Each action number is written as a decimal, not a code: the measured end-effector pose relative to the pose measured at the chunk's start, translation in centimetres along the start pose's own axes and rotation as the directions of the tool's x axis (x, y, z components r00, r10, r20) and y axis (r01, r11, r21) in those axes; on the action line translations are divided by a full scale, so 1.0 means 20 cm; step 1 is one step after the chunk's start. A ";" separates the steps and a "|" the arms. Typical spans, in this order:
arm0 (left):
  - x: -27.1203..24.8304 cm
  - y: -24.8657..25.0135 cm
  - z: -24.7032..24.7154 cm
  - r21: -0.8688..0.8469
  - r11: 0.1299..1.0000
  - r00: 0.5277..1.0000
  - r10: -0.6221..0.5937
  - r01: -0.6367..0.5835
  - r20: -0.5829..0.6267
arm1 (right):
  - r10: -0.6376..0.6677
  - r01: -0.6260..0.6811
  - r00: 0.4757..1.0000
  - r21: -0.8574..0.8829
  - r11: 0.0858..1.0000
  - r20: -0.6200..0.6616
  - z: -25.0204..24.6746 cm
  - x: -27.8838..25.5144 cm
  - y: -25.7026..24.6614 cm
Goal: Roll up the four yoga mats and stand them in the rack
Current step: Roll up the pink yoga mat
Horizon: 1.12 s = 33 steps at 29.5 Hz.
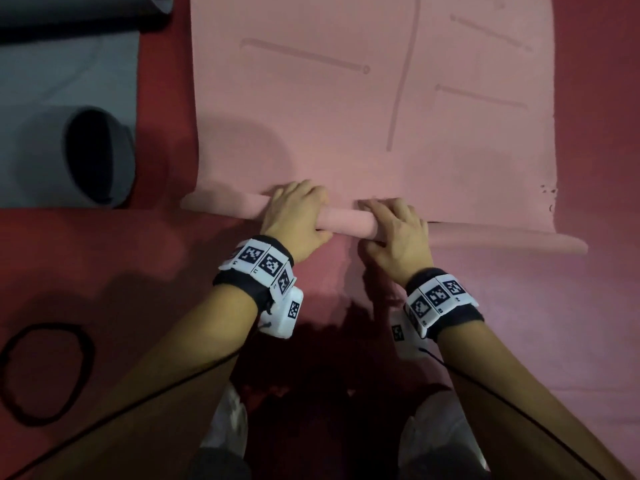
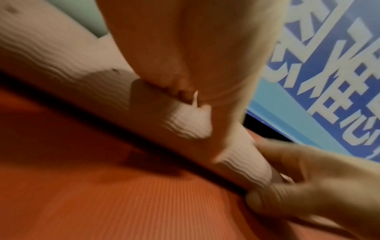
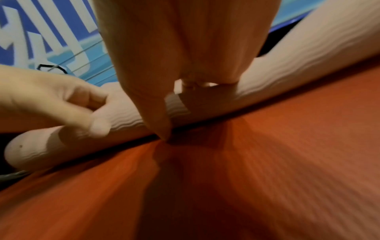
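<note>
Two hands: the left hand [image 1: 298,216] and right hand [image 1: 394,233] are lying side by side on the rolled near end of the pink mat [image 1: 346,116], fingers curling over the thin roll, thumbs on its near side.
Head view, mat: the pink mat is stretching away flat over a red mat [image 1: 104,271]; the roll is overhanging its left and right edges.
Head view, surroundings: a rolled grey mat [image 1: 93,157] is lying well to the left, a black loop [image 1: 45,372] near the lower left, with bare red mat between.
Left wrist view: the left hand [image 2: 185,53] is pressing onto the ribbed roll [image 2: 51,53]; a blue banner with white lettering [image 2: 329,81] is showing beyond.
Right wrist view: the right hand [image 3: 185,48] is wrapping the roll [image 3: 298,68], its thumb tucking under the roll's near edge against the red mat [image 3: 267,162].
</note>
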<state>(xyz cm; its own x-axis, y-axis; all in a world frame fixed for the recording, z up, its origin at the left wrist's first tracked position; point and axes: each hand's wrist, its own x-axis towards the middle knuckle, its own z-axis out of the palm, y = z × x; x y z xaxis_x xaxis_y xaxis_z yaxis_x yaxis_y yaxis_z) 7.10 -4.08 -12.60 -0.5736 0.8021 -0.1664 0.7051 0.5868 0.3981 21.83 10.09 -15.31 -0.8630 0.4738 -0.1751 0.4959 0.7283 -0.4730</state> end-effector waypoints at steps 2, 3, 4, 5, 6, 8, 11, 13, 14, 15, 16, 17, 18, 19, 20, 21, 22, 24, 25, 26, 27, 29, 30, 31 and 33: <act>-0.08 0.03 0.06 -0.208 0.978 0.996 0.005 -0.024 -0.093 | 0.014 -0.003 0.998 0.170 0.985 -0.066 0.03 -0.04 0.00; -0.11 0.04 0.09 -0.270 0.962 0.986 -0.005 -0.041 -0.168 | 0.001 0.022 0.994 0.220 0.975 -0.107 0.04 -0.06 0.00; -0.15 0.04 0.13 -0.288 0.955 0.971 -0.002 -0.069 -0.238 | -0.024 0.056 0.989 0.215 0.975 -0.148 0.06 -0.08 0.01; -0.17 0.05 0.16 -0.272 0.957 0.955 0.017 -0.101 -0.295 | -0.055 0.087 0.980 0.161 0.983 -0.189 0.07 -0.11 0.02; -0.19 0.05 0.18 -0.232 0.965 0.940 0.035 -0.119 -0.338 | -0.078 0.097 0.972 0.073 0.993 -0.223 0.09 -0.14 0.03; -0.21 0.05 0.21 -0.105 0.992 0.928 0.027 -0.071 -0.371 | -0.063 0.026 0.965 -0.147 0.989 -0.255 0.10 -0.19 0.04; -0.22 0.09 0.24 0.101 0.989 0.946 -0.076 0.113 -0.315 | -0.016 -0.061 0.965 -0.281 0.958 -0.263 0.11 -0.24 0.05; -0.21 0.13 0.25 0.135 0.976 0.953 -0.127 0.169 -0.276 | -0.016 -0.033 0.959 -0.167 0.985 -0.282 0.09 -0.24 0.07; -0.21 0.14 0.25 0.112 0.979 0.950 -0.131 0.169 -0.283 | -0.020 -0.007 0.952 -0.087 0.996 -0.305 0.08 -0.23 0.09; -0.21 0.15 0.26 0.067 0.987 0.943 -0.121 0.148 -0.310 | -0.029 0.018 0.945 -0.035 0.999 -0.325 0.06 -0.22 0.11; -0.21 0.16 0.27 0.018 0.994 0.934 -0.096 0.109 -0.343 | -0.041 0.037 0.943 -0.019 0.999 -0.331 0.06 -0.21 0.12; -0.21 0.15 0.27 -0.025 0.998 0.927 -0.059 0.054 -0.371 | -0.060 0.051 0.944 -0.038 0.998 -0.324 0.06 -0.20 0.13; -0.22 0.14 0.28 -0.053 0.999 0.921 -0.016 -0.005 -0.388 | -0.087 0.064 0.945 -0.084 0.994 -0.314 0.06 -0.19 0.14; -0.23 0.12 0.28 -0.061 0.997 0.919 0.019 -0.047 -0.393 | -0.113 0.070 0.945 -0.149 0.986 -0.308 0.07 -0.18 0.15; -0.23 0.11 0.28 -0.039 0.998 0.923 0.031 -0.050 -0.383 | -0.125 0.058 0.941 -0.217 0.975 -0.313 0.07 -0.18 0.15; -0.23 0.10 0.27 0.018 1.000 0.933 0.018 -0.012 -0.359 | -0.118 0.026 0.938 -0.273 0.962 -0.326 0.07 -0.19 0.15; -0.23 0.10 0.27 0.092 0.995 0.945 -0.016 0.049 -0.326 | -0.097 -0.014 0.935 -0.309 0.951 -0.342 0.07 -0.19 0.14; -0.23 0.13 0.26 0.201 0.968 0.958 -0.093 0.151 -0.271 | -0.056 -0.071 0.935 -0.341 0.937 -0.350 0.09 -0.20 0.11; -0.22 0.15 0.27 0.220 0.960 0.959 -0.115 0.174 -0.259 | -0.043 -0.084 0.940 -0.350 0.933 -0.339 0.09 -0.20 0.09; -0.21 0.17 0.27 0.228 0.956 0.958 -0.126 0.186 -0.257 | -0.039 -0.082 0.945 -0.351 0.933 -0.325 0.10 -0.21 0.08; -0.20 0.17 0.28 0.233 0.954 0.958 -0.127 0.189 -0.259 | -0.046 -0.067 0.949 -0.343 0.937 -0.311 0.11 -0.21 0.08; -0.19 0.16 0.28 0.221 0.961 0.957 -0.102 0.165 -0.272 | -0.068 -0.026 0.954 -0.307 0.951 -0.291 0.11 -0.22 0.11; -0.19 0.15 0.29 0.186 0.973 0.954 -0.077 0.135 -0.290 | -0.067 -0.017 0.955 -0.281 0.960 -0.288 0.10 -0.23 0.12; -0.19 0.14 0.30 0.140 0.986 0.946 -0.042 0.091 -0.320 | -0.061 -0.016 0.955 -0.255 0.967 -0.292 0.10 -0.24 0.14; -0.20 0.11 0.31 0.057 0.998 0.921 0.029 -0.008 -0.389 | -0.050 -0.022 0.952 -0.232 0.972 -0.301 0.08 -0.22 0.15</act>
<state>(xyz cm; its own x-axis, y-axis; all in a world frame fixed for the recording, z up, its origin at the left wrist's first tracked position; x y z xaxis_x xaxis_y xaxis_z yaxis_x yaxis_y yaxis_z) 13.56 -5.29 -16.56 -0.6698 0.7124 0.2096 0.7320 0.5860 0.3476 26.96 9.38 -17.27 -0.8178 0.5635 0.1170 0.5234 0.8127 -0.2560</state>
